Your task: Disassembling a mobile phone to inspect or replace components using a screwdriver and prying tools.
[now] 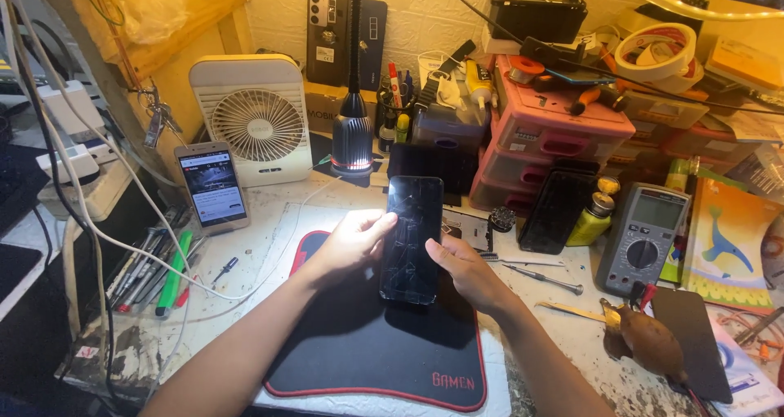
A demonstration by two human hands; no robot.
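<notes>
Both hands, left hand (347, 241) and right hand (465, 272), grip the cracked black phone (411, 239) above the black mat (367, 343) on the bench (245, 278).

Thing: a black smartphone (411, 239), slim and rectangular, with rounded corners.
Screen: dark and unlit, crossed by a web of fine cracks that caught the lamplight.
Pose: was held upright, long side vertical, glass facing the camera and tilted slightly back.
Place: was raised just above the black mat's far edge, mid-bench.
</notes>
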